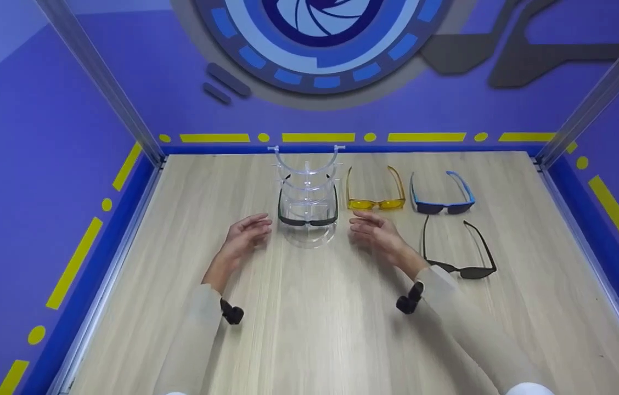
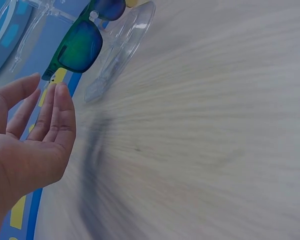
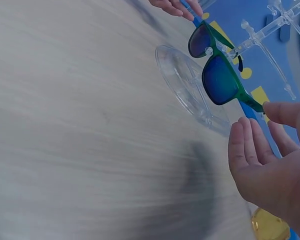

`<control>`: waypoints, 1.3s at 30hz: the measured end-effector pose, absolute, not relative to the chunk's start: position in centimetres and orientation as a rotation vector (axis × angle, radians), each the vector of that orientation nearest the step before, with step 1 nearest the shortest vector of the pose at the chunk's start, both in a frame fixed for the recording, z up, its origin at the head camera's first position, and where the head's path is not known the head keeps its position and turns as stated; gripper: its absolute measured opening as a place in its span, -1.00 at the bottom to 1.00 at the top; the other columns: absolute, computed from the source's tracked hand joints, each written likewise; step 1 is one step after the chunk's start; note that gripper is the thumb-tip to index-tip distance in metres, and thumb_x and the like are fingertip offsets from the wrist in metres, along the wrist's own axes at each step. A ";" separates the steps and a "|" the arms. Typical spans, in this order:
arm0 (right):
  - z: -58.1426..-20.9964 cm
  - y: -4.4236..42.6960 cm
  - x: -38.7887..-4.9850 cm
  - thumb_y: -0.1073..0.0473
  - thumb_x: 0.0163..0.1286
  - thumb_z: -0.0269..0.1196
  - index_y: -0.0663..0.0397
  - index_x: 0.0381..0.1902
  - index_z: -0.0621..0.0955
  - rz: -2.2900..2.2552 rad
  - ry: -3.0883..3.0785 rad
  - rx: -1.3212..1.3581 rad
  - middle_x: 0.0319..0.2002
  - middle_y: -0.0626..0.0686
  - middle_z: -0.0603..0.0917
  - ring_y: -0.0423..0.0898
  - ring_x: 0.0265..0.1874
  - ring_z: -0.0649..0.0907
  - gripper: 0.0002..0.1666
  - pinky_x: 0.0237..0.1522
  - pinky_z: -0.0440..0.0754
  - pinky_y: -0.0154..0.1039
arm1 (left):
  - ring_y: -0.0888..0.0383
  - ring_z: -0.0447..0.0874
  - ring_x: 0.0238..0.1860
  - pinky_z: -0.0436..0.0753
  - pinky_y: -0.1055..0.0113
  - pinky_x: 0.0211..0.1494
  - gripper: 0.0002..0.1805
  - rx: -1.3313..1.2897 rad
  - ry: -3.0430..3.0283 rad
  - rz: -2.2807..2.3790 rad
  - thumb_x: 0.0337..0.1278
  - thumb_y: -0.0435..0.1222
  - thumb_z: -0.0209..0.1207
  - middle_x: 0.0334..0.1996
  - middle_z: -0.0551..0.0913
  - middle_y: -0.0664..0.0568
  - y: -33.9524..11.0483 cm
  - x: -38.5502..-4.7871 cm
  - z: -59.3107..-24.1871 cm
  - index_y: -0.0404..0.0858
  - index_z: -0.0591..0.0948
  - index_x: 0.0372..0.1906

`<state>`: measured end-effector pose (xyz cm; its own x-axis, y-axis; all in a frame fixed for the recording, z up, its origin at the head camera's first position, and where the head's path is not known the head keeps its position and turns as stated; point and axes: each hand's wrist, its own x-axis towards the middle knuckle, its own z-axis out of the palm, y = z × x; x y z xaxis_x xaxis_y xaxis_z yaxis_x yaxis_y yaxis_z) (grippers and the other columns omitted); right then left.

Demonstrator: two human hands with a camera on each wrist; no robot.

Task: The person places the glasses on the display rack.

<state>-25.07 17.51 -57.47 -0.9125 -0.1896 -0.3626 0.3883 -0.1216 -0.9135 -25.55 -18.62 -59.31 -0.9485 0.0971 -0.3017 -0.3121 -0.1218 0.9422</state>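
left hand [image 1: 245, 235] and right hand [image 1: 380, 236] apart, fingers loose and empty, flanking green-framed sunglasses [image 3: 221, 80] on the clear stand [image 1: 309, 239]. judged light, stiff, lenses easily scratched; best pinched at both hinge corners.

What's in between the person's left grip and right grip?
The head view shows a clear plastic stand bearing green-framed sunglasses with tinted lenses between the left grip and right grip.

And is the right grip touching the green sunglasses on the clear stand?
Apart. In the head view, a strip of tabletop shows plainly between the right grip and the green sunglasses.
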 end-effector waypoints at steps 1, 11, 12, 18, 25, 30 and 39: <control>-57.4 17.7 -24.9 0.32 0.50 0.21 0.29 0.51 0.31 -2.076 1.775 0.212 0.36 0.26 0.54 -0.12 0.08 0.70 -0.32 0.50 0.40 0.15 | 0.27 0.75 -0.09 0.69 0.24 0.10 -0.47 -0.235 1.884 2.142 0.35 -0.38 0.26 0.03 0.75 0.10 -18.6 -25.3 -59.3 -0.32 0.50 0.38; -55.7 20.0 -23.9 0.26 0.52 0.21 0.28 0.53 0.27 -2.015 1.745 0.140 0.41 0.26 0.50 -0.02 0.25 0.64 -0.29 0.53 0.37 0.10 | 0.25 0.74 -0.07 0.71 0.19 0.14 -0.55 -0.195 1.896 2.103 0.39 -0.42 0.19 0.13 0.73 -0.07 -17.6 -23.4 -59.1 -0.32 0.54 0.34; -55.5 20.3 -23.9 0.24 0.52 0.21 0.27 0.53 0.27 -2.005 1.748 0.132 0.41 0.24 0.51 0.02 0.29 0.61 -0.29 0.53 0.37 0.09 | 0.24 0.75 -0.08 0.71 0.21 0.12 -0.54 -0.189 1.886 2.115 0.38 -0.42 0.20 0.11 0.73 -0.06 -17.2 -23.3 -59.1 -0.34 0.54 0.33; -54.1 22.9 -23.5 0.15 0.52 0.24 0.22 0.51 0.32 -1.939 1.801 0.000 0.41 0.23 0.50 0.04 0.34 0.58 -0.30 0.45 0.51 -0.06 | -0.01 0.75 0.07 0.71 0.12 0.16 -0.52 -0.075 1.822 2.136 0.36 -0.39 0.24 0.13 0.73 -0.13 -14.1 -23.2 -59.2 -0.39 0.52 0.33; -52.9 27.4 -22.5 0.18 0.55 0.21 0.22 0.46 0.38 -1.985 1.779 -0.124 0.23 0.01 0.68 -0.07 0.24 0.65 -0.39 0.30 0.63 -0.24 | 0.15 0.76 -0.03 0.69 0.04 0.24 -0.51 0.019 1.773 2.089 0.34 -0.41 0.24 0.14 0.72 -0.15 -11.0 -23.2 -59.3 -0.42 0.51 0.33; -51.8 31.5 -22.3 0.21 0.57 0.16 0.29 0.47 0.34 -2.063 1.737 -0.123 0.23 0.03 0.69 -0.10 0.21 0.68 -0.40 0.30 0.63 -0.24 | 0.22 0.75 -0.08 0.64 -0.03 0.31 -0.50 0.050 1.728 2.052 0.35 -0.42 0.22 0.19 0.68 -0.23 -8.3 -23.4 -59.0 -0.42 0.50 0.35; -51.4 38.7 -21.0 0.31 0.66 -0.05 0.17 0.39 0.46 -2.169 1.627 -0.210 0.22 0.02 0.71 -0.14 0.18 0.70 -0.57 0.28 0.64 -0.26 | 0.22 0.75 -0.11 0.62 -0.06 0.35 -0.51 0.169 1.635 2.025 0.34 -0.46 0.21 0.05 0.77 -0.03 -3.3 -23.6 -58.8 -0.40 0.51 0.34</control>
<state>-20.99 38.74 -51.39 -0.9010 -0.4148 -0.1271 0.2381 -0.2279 -0.9441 -23.59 -3.34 -58.77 -0.8531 0.4706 -0.2252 -0.3193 -0.1296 0.9387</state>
